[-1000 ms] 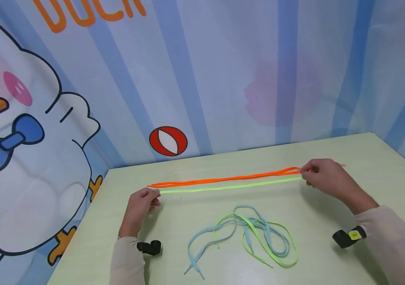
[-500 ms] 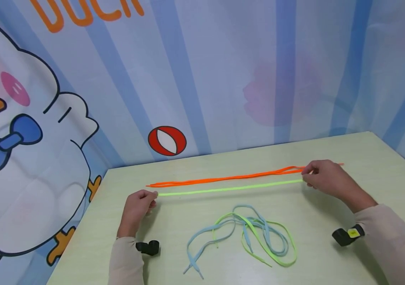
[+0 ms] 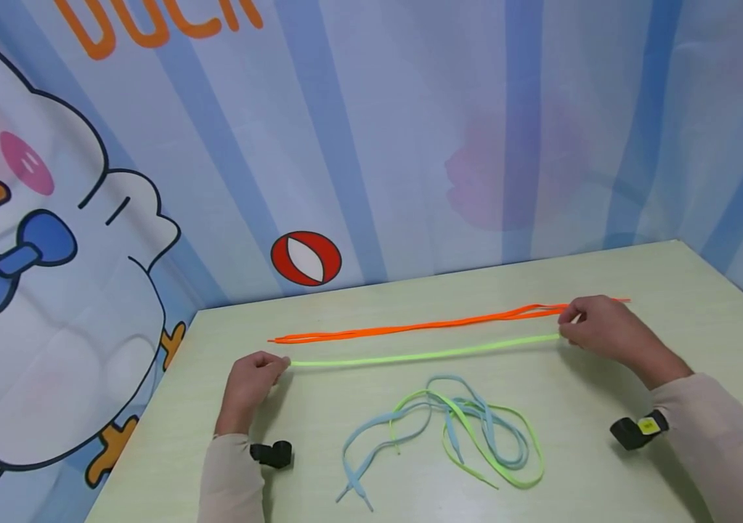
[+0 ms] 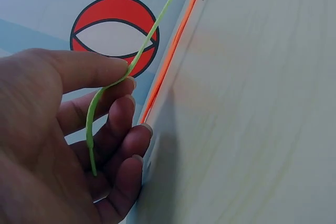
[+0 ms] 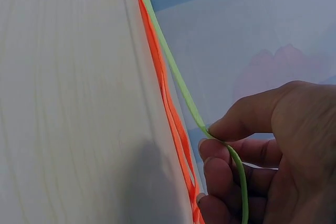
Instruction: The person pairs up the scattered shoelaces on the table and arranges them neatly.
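A green shoelace point(image 3: 423, 356) is stretched nearly straight between both hands, in front of an orange shoelace point(image 3: 404, 330) lying lengthwise on the table. My left hand point(image 3: 250, 385) pinches it between thumb and forefinger; in the left wrist view the lace's tipped end point(image 4: 92, 150) hangs down across the palm. At the other side my right hand point(image 3: 600, 328) pinches the lace the same way, and its free part point(image 5: 240, 177) drops past the curled fingers in the right wrist view. The right hand overlaps the orange lace's right end in the head view.
Nearer to me, a light blue shoelace point(image 3: 379, 420) lies loosely looped and tangled with another green shoelace point(image 3: 537, 450) on the pale wooden table point(image 3: 168, 465). A printed cloth backdrop point(image 3: 410, 145) rises behind the table's back edge.
Both hands have come slightly nearer to me with the taut green lace, widening the gap between it and the orange lace. The tangled laces stay put.
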Tool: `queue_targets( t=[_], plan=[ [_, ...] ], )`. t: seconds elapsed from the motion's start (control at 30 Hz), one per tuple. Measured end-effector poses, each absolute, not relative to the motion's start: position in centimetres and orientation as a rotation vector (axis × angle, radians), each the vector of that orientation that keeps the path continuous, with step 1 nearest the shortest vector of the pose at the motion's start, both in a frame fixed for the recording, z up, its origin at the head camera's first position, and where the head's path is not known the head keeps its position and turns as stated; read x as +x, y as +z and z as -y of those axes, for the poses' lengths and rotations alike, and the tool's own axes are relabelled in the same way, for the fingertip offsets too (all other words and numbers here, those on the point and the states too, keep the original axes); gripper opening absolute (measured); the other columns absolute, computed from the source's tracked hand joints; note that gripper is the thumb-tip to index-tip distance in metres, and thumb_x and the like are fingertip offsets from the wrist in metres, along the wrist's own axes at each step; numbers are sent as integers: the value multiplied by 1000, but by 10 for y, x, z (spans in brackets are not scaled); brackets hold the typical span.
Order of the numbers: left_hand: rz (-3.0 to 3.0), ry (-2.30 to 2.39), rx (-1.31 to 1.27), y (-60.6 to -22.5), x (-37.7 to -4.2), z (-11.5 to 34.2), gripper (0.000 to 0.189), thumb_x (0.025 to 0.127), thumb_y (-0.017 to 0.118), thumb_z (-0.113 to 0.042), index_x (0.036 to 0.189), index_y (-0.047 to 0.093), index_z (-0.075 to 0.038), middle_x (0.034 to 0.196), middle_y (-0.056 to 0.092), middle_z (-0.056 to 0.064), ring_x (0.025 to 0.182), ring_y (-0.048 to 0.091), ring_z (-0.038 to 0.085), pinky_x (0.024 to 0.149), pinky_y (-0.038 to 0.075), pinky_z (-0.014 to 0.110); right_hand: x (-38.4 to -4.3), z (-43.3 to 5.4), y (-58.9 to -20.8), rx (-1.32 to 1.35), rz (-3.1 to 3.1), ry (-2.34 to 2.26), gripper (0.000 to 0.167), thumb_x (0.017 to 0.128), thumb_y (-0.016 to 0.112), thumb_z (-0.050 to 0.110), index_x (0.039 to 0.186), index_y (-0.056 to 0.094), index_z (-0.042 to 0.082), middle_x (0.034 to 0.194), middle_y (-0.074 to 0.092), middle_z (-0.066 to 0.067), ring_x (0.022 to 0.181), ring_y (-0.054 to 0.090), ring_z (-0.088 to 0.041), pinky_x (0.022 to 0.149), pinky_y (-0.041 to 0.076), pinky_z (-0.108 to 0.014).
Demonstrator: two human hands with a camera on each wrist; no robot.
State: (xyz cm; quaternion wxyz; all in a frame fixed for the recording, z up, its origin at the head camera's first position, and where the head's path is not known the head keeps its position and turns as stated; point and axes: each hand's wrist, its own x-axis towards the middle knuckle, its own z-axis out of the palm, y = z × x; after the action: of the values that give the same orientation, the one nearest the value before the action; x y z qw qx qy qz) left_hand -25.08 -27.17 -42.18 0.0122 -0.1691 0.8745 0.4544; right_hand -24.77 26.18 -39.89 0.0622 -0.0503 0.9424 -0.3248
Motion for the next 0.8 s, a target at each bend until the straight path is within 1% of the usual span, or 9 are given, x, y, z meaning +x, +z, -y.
queue_targets(
  t=[0.17, 0.37, 0.43, 0.63, 0.8],
  plan=[
    [-2744, 1374, -522, -424, -252, 271, 30, 95, 67, -34, 108, 71, -7, 98, 61, 8, 90, 49, 25, 74, 40, 36, -248, -265, -398, -154, -2854, -909, 29, 92, 56, 18, 109, 63, -4, 82, 65, -3, 72, 56, -21, 62, 45, -35],
    [-2762, 1361, -478, -424, -253, 268, 30, 94, 68, -32, 109, 72, -7, 103, 59, 9, 93, 48, 26, 75, 39, 36, -248, -271, -396, -168, -2855, -843, 27, 93, 55, 16, 108, 65, -5, 81, 65, -3, 72, 55, -21, 62, 45, -36],
    [-2762, 1367, -468, -423, -252, 267, 30, 94, 68, -32, 109, 72, -7, 104, 59, 9, 93, 48, 26, 75, 39, 37, -248, -271, -396, -174, -2860, -831, 26, 93, 53, 15, 105, 66, -4, 81, 64, -3, 71, 55, -21, 62, 44, -35],
    [-2756, 1375, -456, -423, -251, 267, 29, 93, 68, -30, 109, 73, -7, 107, 61, 9, 96, 47, 27, 77, 39, 37, -247, -272, -397, -180, -2856, -790, 20, 86, 47, 10, 90, 67, 5, 76, 59, -2, 66, 51, -20, 58, 39, -34],
    [-2742, 1343, -455, -421, -249, 269, 31, 94, 68, -32, 111, 72, -6, 110, 61, 9, 99, 47, 27, 79, 40, 38, -246, -271, -398, -173, -2853, -749, 18, 82, 47, 8, 82, 64, 9, 71, 55, -1, 63, 49, -18, 55, 37, -34]
  ],
)
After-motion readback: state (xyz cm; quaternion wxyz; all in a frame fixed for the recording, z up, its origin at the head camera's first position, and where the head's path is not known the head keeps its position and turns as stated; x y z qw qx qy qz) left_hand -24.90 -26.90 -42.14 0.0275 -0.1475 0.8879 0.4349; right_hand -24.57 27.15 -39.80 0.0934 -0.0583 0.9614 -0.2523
